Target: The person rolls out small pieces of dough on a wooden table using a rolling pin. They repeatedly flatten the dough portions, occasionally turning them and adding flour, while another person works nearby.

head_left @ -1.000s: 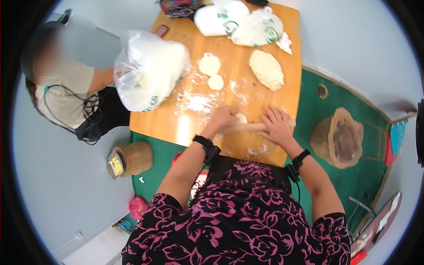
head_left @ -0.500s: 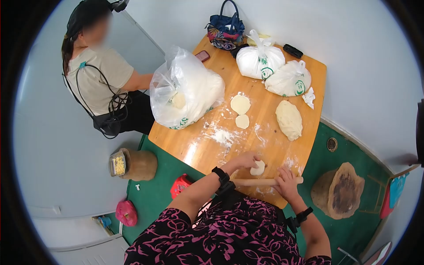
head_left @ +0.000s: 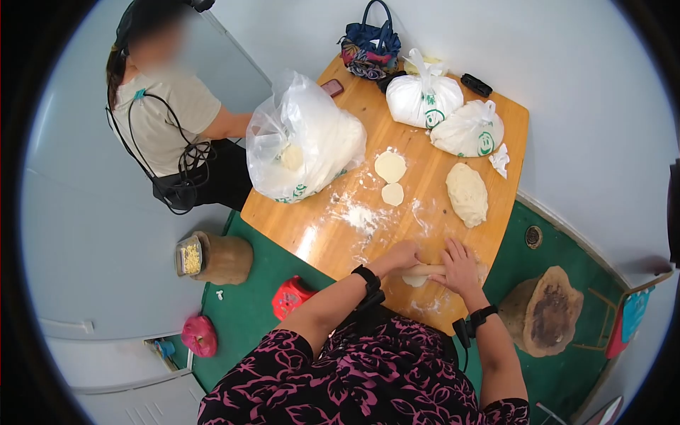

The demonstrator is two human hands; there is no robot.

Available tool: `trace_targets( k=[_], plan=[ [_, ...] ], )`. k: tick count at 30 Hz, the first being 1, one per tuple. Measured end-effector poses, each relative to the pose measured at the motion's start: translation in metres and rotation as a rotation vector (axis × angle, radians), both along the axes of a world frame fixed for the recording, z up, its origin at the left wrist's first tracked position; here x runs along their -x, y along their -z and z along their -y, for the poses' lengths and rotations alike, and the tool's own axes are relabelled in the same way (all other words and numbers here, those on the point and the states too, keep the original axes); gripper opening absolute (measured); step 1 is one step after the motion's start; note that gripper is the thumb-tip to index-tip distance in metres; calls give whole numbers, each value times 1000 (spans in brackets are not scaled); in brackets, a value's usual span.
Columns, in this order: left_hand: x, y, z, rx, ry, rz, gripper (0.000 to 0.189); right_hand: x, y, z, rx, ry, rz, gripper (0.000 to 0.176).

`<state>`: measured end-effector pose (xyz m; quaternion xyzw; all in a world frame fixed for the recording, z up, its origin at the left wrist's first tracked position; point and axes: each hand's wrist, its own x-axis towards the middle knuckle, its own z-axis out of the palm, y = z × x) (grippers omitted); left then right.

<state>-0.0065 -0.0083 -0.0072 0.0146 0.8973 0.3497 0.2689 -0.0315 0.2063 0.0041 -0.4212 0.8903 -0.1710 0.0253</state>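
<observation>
A pale wooden rolling pin (head_left: 428, 270) lies across a small piece of dough (head_left: 414, 280) near the table's front edge. My left hand (head_left: 399, 258) is closed at the pin's left part, its fingertips partly hidden. Over the right part rests my right hand (head_left: 460, 268), its thumb on the near side and its fingers reaching over the far side. Two flat dough rounds, a larger one (head_left: 390, 167) and a smaller one (head_left: 392, 194), lie farther up the table. To their right sits a large oval lump of dough (head_left: 467, 195).
Loose flour (head_left: 363, 217) dusts the wooden table (head_left: 297, 237). A big plastic bag (head_left: 312, 145) stands at its left, beside a person (head_left: 170, 120). Two tied white bags (head_left: 425, 99) and a handbag (head_left: 370, 49) are at the back. A red stool (head_left: 291, 297) and wooden stump (head_left: 549, 312) flank me.
The rolling pin has moved away from my body onto the small dough piece. My left hand has left the dough for the pin; my right hand has moved forward with it.
</observation>
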Motion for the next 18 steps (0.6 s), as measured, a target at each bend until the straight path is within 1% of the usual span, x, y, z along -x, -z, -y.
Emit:
trace_targets(
  k=[1, 3, 6, 8, 10, 13, 16, 18],
  plan=[
    [1, -2, 1, -1, -4, 3, 19, -4, -1, -1, -29, -21, -6, 69],
    [-2, 8, 2, -28, -20, -49, 20, -22, -1, -11, -93, -67, -23, 72],
    [-5, 17, 2, -72, -18, -82, 19, -53, 0, -26, -114, -88, -24, 77],
    [-3, 20, 2, -77, 11, -71, 18, -58, 13, -27, -129, -34, -41, 78],
    [-2, 16, 1, -57, 47, -40, 19, -57, 13, -20, -150, 23, -59, 77],
    [-3, 8, -7, 57, 86, -90, 21, -54, 8, -17, -100, 40, -24, 75],
    [-6, 11, -17, 205, 158, -96, 21, -52, 6, -17, -58, 32, 28, 74],
    [-13, 15, -15, 121, 127, -208, 19, -44, 7, -18, -22, -3, 65, 72]
  ],
)
